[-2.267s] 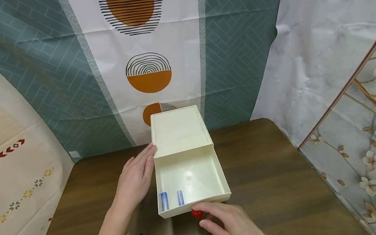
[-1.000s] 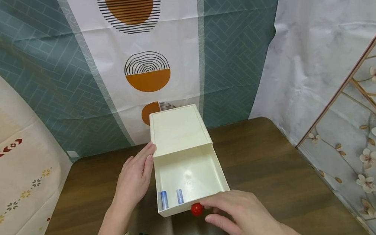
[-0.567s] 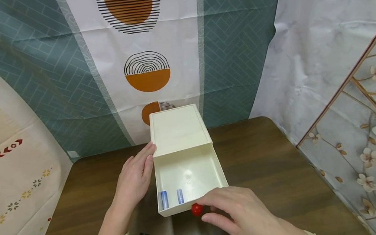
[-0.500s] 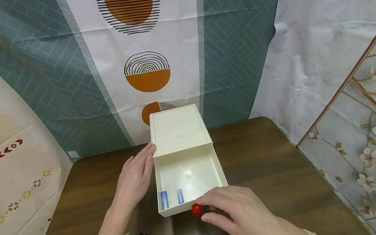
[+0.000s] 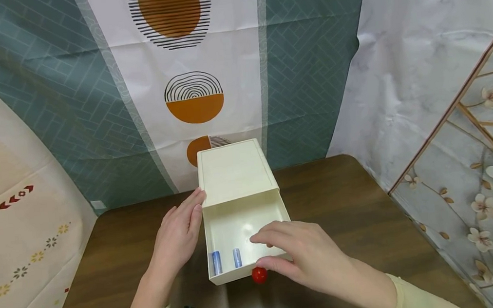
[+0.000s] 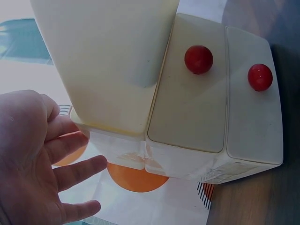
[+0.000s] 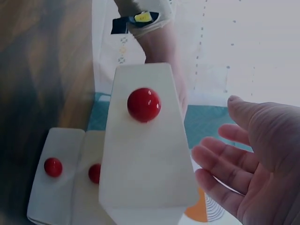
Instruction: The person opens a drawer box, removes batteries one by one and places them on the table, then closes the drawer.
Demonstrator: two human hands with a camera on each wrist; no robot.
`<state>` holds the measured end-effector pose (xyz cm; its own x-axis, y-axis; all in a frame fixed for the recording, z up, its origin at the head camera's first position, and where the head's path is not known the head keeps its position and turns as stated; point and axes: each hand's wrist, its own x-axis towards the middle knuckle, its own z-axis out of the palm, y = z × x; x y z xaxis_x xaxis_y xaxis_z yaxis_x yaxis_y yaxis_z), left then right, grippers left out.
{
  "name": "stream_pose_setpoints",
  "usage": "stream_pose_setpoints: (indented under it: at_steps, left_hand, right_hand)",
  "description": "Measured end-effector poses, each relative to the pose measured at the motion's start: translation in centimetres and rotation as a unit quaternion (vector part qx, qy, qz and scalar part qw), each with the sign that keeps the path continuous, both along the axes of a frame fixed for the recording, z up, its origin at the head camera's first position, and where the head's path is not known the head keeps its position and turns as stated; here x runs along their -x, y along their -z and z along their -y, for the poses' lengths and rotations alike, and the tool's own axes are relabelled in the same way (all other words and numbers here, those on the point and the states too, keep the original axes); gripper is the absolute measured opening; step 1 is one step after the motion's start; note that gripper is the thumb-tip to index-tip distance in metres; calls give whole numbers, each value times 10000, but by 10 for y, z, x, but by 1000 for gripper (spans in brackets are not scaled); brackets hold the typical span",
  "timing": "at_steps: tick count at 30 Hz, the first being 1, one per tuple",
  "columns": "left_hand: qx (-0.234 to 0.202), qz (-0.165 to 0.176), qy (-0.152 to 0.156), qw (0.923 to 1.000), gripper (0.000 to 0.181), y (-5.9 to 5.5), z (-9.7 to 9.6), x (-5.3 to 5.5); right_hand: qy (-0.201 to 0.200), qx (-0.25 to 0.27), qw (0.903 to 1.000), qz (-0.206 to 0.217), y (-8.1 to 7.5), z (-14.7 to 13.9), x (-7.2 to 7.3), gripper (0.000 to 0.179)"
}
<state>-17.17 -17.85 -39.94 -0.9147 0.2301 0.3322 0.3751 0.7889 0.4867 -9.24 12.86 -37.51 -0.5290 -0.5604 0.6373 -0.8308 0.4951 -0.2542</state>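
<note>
A cream drawer cabinet (image 5: 235, 172) stands on the table with its top drawer (image 5: 252, 217) pulled out. Two small blue cylinders (image 5: 217, 262), looking like batteries, lie near the drawer's front left. My left hand (image 5: 176, 238) rests its fingertips against the cabinet's left side, fingers fairly straight. Over the drawer's front right corner hovers my right hand (image 5: 303, 254), its fingers loosely bent and holding nothing. Its thumb is just above the drawer's red knob (image 5: 259, 275). In the right wrist view that knob (image 7: 144, 105) is free of the fingers.
Below the open drawer, two more drawers are pushed in, each with a red knob (image 6: 198, 59). The cabinet stands toward the back of a brown wooden table (image 5: 344, 214). Patterned curtains (image 5: 309, 70) hang behind and at both sides.
My right hand has left the red knob and moved up and forward over the drawer's front edge. The left hand and the pulled-out drawer have stayed put.
</note>
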Motion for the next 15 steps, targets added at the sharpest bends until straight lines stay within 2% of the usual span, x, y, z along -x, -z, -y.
stream_pose_setpoints:
  at_steps: [7, 15]
  left_hand:
    - [21, 6, -7, 10000, 48, 0, -1, 0]
    - [49, -4, 21, 10000, 48, -1, 0, 0]
  right_hand:
    - [101, -290, 9994, 179, -4, 3, 18, 38]
    - [192, -799, 9948, 603, -8, 7, 31, 38]
